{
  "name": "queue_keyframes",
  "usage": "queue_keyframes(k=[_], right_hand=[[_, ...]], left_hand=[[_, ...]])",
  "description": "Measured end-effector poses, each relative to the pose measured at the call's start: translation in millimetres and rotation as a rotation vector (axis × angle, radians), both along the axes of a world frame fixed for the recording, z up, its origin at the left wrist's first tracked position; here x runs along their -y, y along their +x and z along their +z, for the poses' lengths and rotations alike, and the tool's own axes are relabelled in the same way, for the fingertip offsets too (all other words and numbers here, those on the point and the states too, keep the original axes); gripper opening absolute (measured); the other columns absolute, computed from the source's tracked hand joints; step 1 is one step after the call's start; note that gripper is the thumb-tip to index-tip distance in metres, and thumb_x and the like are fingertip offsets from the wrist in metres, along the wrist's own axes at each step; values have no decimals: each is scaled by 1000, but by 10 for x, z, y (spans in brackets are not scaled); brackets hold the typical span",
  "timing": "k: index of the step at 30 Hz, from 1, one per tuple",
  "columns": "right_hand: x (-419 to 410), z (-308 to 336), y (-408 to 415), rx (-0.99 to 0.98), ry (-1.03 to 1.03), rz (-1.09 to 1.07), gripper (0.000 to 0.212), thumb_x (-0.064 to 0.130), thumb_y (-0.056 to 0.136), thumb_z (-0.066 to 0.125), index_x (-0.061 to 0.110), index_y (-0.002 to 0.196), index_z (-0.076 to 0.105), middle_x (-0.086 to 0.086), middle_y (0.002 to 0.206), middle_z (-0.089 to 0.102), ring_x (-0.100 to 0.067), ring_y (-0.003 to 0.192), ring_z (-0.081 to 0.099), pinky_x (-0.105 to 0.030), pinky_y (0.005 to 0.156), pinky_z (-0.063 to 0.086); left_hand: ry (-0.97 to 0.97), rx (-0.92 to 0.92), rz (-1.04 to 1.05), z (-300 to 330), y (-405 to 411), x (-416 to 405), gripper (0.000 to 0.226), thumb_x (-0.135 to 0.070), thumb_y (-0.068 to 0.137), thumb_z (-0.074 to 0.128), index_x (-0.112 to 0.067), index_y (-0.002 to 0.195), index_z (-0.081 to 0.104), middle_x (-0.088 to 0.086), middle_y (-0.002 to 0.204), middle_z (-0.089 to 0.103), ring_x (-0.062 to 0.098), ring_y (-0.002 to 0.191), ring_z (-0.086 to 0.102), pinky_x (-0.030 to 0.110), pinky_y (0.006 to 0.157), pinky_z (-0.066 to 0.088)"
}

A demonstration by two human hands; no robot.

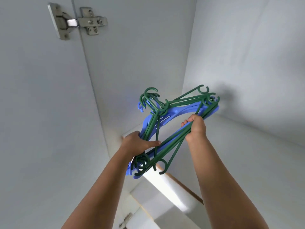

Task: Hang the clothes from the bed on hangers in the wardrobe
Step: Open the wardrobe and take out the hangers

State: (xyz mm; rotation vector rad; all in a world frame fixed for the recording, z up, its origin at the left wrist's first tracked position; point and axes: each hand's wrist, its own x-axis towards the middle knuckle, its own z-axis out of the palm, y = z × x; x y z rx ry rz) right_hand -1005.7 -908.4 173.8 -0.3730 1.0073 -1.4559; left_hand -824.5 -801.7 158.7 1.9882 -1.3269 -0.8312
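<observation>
Green and blue plastic hangers (171,123), a tangled bunch, are held up w/ both hands inside a white wardrobe (247,63), in front of its inner corner and above a white shelf (247,146). Left hand (137,143) grips the bunch's lower-left side, fingers curled round the bars, thumb lying straight across the front. Right hand (195,128) is clenched round the bars on the right, knuckles toward the camera. No readable brand or writing on hangers or panels. Exact no. of hangers can't be told; bars overlap and the blue ones sit mostly behind the green. Metal hinge (77,21) at upper left joins door (41,96) to side panel; a second hinge (125,220) at the bottom edge is partly cut off & blurry. Both forearms run off the bottom of the head view.
</observation>
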Motion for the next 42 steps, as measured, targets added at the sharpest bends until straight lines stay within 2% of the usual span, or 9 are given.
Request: queue_keyframes(k=[3,8,13,17,20,26,34,38,42], right_hand=[[-284,-111,246,-6,5,48,22,-7,73,42,11,59,39,-3,55,36,-18,46,32,-27,51,36],[-855,-166,677,-97,-55,174,16,-10,70,50,5,69,46,-7,57,42,-21,47,40,-23,46,41],[-1642,-361,987,-72,-76,258,30,-7,66,54,4,93,49,-8,63,46,-20,46,45,-24,48,46],[-2476,-479,1155,-110,-82,303,20,-9,63,55,5,77,51,-8,61,49,-22,49,46,-23,47,41],[-3255,-633,1371,-115,-56,389,40,-4,53,59,7,91,54,-7,65,51,-22,52,48,-23,46,42],[-4852,-1135,2039,-218,93,673,78,5,42,62,-5,119,54,-17,79,60,-25,56,56,-27,47,47],[-6971,-1301,3125,-381,55,1186,33,5,54,63,4,86,62,-12,69,58,-23,52,52,-26,48,41],[-7888,-1445,3694,-404,12,1378,58,15,28,64,5,84,64,-13,77,62,-26,61,57,-29,48,43],[-8513,-1452,4220,-381,-7,1523,58,8,52,67,0,109,56,-11,82,57,-25,64,53,-29,51,42]], left_hand=[[19,186,18,-59,127,-416,65,-59,60,81,-18,101,53,-1,93,58,18,87,57,29,68,43],[6,37,79,-100,526,-1186,38,-30,67,77,-13,93,55,2,80,58,18,66,54,27,59,44],[3,-1,140,-158,822,-2101,30,-26,71,66,-8,92,55,13,77,62,21,59,50,31,60,44],[79,-68,172,-383,965,-3011,46,-33,59,58,-12,100,57,15,102,69,33,80,67,43,71,55],[113,-105,217,-577,1047,-3903,51,-30,57,53,-16,106,57,12,107,68,36,96,67,45,76,55],[217,-78,451,-791,1315,-5805,27,-17,78,58,-10,104,55,10,96,64,24,74,55,36,66,48],[260,-204,897,-1012,1564,-8183,11,-6,79,54,-16,84,54,8,75,55,21,58,52,29,57,45],[222,-261,1108,-1095,1650,-9121,14,-3,78,55,-15,85,56,9,73,56,21,62,52,32,64,45],[176,-361,1239,-1062,1930,-9705,30,-1,69,48,-12,97,56,14,82,56,21,57,49,28,53,43]])
